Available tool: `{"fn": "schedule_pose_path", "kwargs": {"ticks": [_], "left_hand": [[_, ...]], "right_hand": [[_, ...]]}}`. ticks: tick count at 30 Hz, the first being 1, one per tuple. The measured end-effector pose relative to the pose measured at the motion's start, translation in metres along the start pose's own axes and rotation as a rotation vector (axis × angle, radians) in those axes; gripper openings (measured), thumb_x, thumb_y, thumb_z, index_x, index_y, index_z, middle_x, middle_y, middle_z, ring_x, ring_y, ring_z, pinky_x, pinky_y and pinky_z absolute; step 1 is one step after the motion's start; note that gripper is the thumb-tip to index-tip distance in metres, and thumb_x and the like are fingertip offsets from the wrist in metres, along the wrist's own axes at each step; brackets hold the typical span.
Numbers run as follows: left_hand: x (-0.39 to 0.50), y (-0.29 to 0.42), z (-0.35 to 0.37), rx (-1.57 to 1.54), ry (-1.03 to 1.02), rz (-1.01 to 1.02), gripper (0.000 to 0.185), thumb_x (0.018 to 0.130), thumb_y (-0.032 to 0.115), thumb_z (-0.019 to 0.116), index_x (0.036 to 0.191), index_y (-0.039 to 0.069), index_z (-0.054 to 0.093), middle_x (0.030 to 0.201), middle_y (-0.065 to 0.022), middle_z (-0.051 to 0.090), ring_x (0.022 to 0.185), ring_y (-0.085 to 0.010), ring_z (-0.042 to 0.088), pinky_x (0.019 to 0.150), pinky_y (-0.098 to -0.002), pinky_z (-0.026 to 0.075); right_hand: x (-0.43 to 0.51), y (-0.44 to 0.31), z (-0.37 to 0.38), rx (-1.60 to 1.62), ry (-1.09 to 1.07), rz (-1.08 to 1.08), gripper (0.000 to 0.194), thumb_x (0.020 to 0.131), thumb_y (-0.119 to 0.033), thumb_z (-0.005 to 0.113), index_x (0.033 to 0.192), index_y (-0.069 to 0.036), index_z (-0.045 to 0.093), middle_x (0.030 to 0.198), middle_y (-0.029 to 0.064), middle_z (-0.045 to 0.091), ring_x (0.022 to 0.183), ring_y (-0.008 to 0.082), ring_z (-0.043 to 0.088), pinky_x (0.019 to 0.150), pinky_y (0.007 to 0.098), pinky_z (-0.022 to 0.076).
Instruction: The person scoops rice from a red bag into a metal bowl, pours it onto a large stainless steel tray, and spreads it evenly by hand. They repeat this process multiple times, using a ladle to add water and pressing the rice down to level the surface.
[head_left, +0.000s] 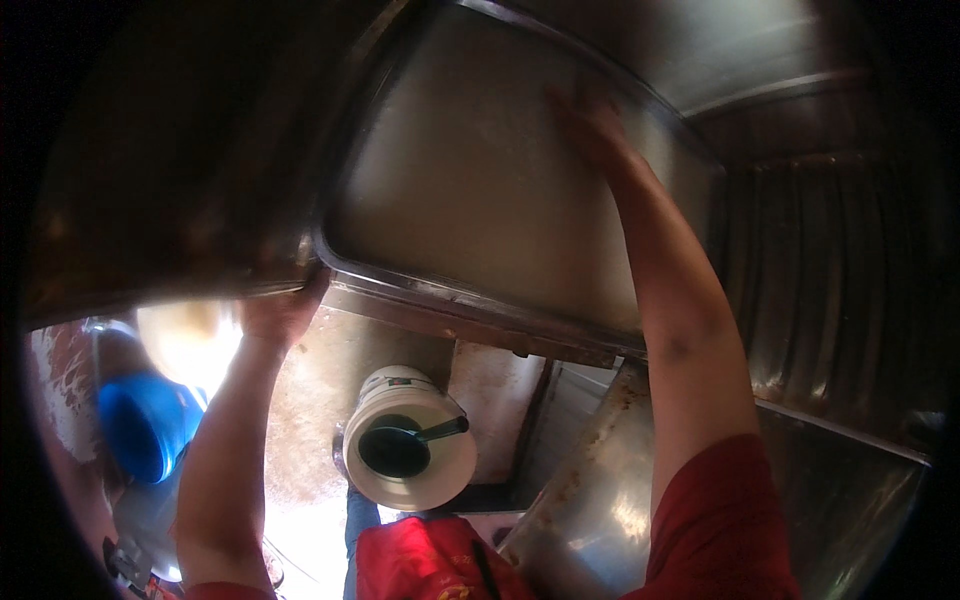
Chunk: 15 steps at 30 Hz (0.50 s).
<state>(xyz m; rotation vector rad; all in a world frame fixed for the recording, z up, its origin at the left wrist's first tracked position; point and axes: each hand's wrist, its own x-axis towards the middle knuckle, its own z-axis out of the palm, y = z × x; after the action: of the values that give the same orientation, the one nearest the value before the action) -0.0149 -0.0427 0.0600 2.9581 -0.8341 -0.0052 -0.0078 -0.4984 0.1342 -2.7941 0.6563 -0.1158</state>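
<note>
A rimmed metal tray or panel (480, 172) with rounded corners fills the upper middle of the view. My right hand (596, 127) lies over its flat face near the far right edge, blurred by motion, with the fingers somewhat spread and nothing seen in it. At the near left corner, my left hand (289, 307) reaches up to the lower edge, where a dark metal panel (187, 202) meets the rim. Its fingers are hidden behind the edge, so their hold is unclear.
Below stands a white plastic bucket (454, 472) containing a dark vessel with a handle (442, 429). A blue plastic drum (139, 427) is at left. Ribbed metal (810, 285) lines the right side, above a stained metal surface (592, 472). Bright light washes out the floor (307, 435).
</note>
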Motion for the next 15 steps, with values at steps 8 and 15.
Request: {"fn": "schedule_pose_path", "kwargs": {"ticks": [8, 15], "left_hand": [[0.001, 0.001, -0.001, 0.004, -0.083, -0.001, 0.062, 0.095, 0.057, 0.045, 0.146, 0.024, 0.043, 0.156, -0.0055, 0.033, 0.142, -0.0318, 0.03, 0.116, -0.0513, 0.022], [-0.001, 0.005, -0.01, -0.155, -0.208, -0.08, 0.06, 0.096, 0.055, 0.044, 0.147, 0.023, 0.043, 0.156, -0.0055, 0.033, 0.143, -0.0313, 0.028, 0.118, -0.0484, 0.019]], "right_hand": [[0.016, -0.037, 0.031, -0.181, -0.019, -0.4, 0.08, 0.093, -0.06, 0.046, 0.152, -0.008, 0.03, 0.158, 0.0189, 0.027, 0.147, 0.0356, 0.02, 0.12, 0.0433, 0.0179], [-0.005, -0.084, 0.041, -0.121, 0.007, -0.537, 0.074, 0.093, -0.06, 0.049, 0.143, -0.006, 0.045, 0.148, 0.0215, 0.04, 0.141, 0.0373, 0.032, 0.116, 0.0467, 0.027]]}}
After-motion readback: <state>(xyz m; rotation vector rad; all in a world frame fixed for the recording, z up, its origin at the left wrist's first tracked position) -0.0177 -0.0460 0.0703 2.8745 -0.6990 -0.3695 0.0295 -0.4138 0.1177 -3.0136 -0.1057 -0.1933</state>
